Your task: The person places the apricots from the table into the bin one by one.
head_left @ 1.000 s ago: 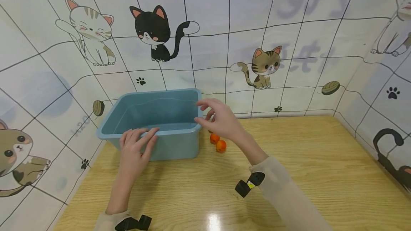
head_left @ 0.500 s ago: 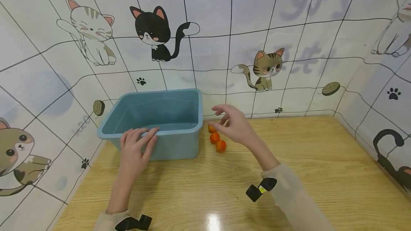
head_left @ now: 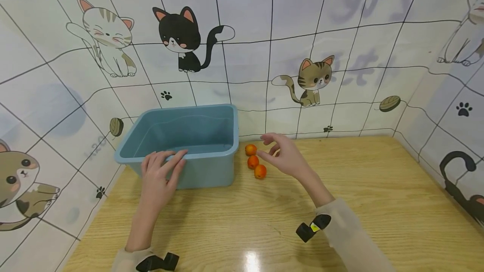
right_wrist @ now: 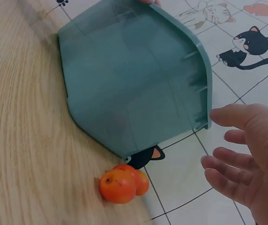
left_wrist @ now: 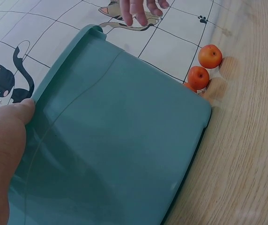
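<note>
1. Cartoon-cat tiles point(head_left: 310, 32) back a wooden table point(head_left: 378, 188).
2. Blue tub point(head_left: 206, 175) stands at its left rear, just left of three oranges point(head_left: 253, 162) in a row.
3. Left hand point(head_left: 160, 175) rests flat on the tub's near rim, fingers straight.
4. Right hand point(head_left: 285, 156) hovers just right of the oranges, fingers spread, holding nothing.

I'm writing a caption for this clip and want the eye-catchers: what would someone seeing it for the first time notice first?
Probably the blue tub at the back left of the wooden table, with the left hand resting on its near rim. Next, three small oranges in a row just right of the tub, with the right hand open beside them, touching none. Behind it all, cartoon cats cover the tiled wall.
</note>
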{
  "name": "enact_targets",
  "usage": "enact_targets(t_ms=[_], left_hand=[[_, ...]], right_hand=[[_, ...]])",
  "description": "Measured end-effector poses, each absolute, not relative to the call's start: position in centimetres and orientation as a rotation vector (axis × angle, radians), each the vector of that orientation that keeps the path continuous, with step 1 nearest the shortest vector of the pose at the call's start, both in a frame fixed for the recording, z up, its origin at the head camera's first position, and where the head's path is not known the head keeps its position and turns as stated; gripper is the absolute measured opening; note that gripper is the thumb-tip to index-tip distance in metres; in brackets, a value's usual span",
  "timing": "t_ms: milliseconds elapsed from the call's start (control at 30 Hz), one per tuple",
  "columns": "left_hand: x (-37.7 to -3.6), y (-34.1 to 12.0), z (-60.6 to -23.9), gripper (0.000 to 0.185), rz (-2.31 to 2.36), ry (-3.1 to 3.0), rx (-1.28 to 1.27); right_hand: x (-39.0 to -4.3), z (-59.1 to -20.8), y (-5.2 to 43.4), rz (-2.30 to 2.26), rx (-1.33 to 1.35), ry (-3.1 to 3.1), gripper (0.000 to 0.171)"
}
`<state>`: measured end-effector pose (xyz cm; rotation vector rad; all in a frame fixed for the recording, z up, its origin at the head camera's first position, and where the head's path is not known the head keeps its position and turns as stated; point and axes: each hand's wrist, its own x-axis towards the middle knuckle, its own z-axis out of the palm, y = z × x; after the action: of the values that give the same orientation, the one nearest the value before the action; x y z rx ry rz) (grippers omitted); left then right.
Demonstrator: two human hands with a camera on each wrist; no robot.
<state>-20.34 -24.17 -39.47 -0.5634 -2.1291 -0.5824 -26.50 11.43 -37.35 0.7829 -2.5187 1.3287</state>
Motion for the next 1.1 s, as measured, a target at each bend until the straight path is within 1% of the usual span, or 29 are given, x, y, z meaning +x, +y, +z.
enact_targets(t_ms=[567, 1100], left_hand=[[-20.3, -24.2, -39.5, 0.039, -0.580, -2.130, -0.561], [-20.3, -24.5, -39.7, 0.037, -0.585, -2.110, -0.578]], right_hand=[[-28.0, -42.4, 12.0, 1.300, 0.720, -2.673, 0.044], [-27.9, -44.4, 11.1, 1.308, 0.662, -2.804, 0.050]])
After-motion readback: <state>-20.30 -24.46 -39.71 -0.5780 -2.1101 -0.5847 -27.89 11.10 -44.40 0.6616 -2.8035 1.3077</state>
